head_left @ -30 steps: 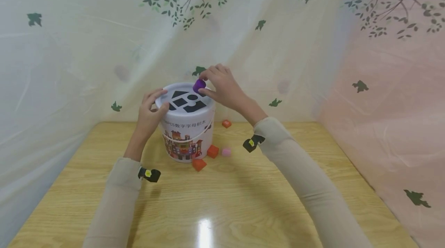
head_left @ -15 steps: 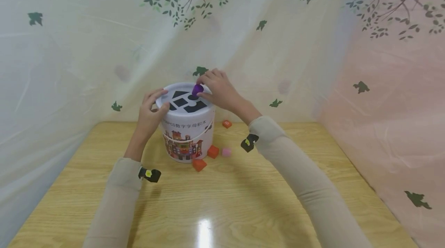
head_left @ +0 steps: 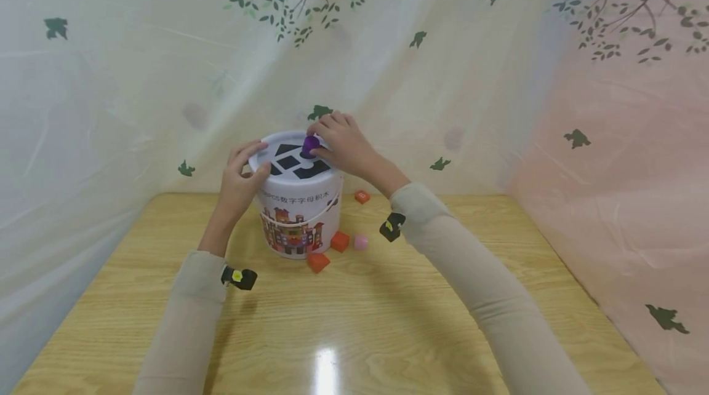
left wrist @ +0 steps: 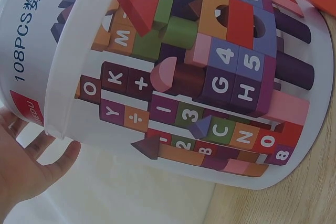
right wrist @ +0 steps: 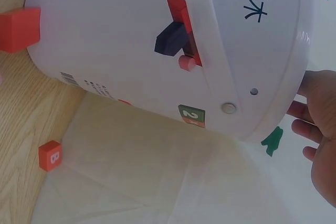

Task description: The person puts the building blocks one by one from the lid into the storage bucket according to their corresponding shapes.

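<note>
A white toy-block bucket [head_left: 299, 201] stands on the table, its lid [head_left: 268, 152] cut with black shaped holes. My left hand [head_left: 239, 176] holds the lid's left rim, with thumb at the front and fingers farther back; the left wrist view shows fingers against the bucket's side. Between thumb and fingers my right hand [head_left: 346, 146] pinches a purple cylinder block [head_left: 310, 147]. It stands upright over the round hole, covering most of it. In the right wrist view that hand [right wrist: 320, 121] is partly behind the bucket's rim, and the block is hidden.
Near the bucket's front right base lie an orange-red block [head_left: 317, 262], a red block [head_left: 340, 241] and a pink block [head_left: 360, 242]. A red lettered block [head_left: 362, 197] sits farther back on the wooden table [head_left: 421, 309]. A patterned curtain [head_left: 421, 87] rises behind.
The right hand has moved left and slightly down with the purple cylinder block, from the lid's back right rim to the round hole. The left hand and bucket have stayed put.
</note>
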Tool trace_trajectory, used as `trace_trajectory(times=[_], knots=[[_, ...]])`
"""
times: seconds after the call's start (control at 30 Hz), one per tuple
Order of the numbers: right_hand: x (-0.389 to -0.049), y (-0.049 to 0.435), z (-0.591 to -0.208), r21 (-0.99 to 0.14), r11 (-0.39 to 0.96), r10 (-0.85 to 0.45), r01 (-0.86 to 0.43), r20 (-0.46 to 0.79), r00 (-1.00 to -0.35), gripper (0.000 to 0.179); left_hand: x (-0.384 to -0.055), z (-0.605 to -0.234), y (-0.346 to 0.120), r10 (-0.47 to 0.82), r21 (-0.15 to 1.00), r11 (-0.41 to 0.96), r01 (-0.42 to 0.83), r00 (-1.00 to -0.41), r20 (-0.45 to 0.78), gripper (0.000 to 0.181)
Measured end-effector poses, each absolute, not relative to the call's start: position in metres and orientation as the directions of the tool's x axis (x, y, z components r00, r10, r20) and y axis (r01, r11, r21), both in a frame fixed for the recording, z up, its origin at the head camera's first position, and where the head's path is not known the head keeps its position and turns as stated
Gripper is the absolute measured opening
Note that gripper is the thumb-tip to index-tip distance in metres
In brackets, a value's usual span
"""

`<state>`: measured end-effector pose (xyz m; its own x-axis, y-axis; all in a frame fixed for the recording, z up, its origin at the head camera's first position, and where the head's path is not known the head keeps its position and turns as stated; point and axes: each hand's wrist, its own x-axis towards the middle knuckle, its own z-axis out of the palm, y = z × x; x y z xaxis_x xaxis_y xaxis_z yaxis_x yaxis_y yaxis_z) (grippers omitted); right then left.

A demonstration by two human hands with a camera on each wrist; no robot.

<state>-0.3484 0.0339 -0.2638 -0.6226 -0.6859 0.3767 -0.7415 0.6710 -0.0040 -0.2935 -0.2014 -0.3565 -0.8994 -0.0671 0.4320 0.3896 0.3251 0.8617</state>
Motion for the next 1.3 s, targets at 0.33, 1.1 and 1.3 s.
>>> trace_trajectory(times=[0.33,1.1,1.3], knots=[[-0.3485,0.0330,-0.2684,0.024,0.657,-0.701,-0.754,0.386,-0.599,0.037,-0.2948,-0.3572,-0.2023,-0.068,0.862,0.320,0.393,-0.898,0.435,0.055],[-0.3475,0.0320,-0.2689,0.033,0.669,-0.696,-0.743,0.380,-0.610,0.039,-0.2940,-0.3567,-0.2023,-0.066,0.861,0.316,0.397,-0.897,0.438,0.056],[-0.3499,0.0347,-0.2703,0.062,0.671,-0.694,-0.739,0.404,-0.596,0.039,-0.2947,-0.3566,-0.2028,-0.067,0.859,0.319,0.399,-0.895,0.441,0.056]])
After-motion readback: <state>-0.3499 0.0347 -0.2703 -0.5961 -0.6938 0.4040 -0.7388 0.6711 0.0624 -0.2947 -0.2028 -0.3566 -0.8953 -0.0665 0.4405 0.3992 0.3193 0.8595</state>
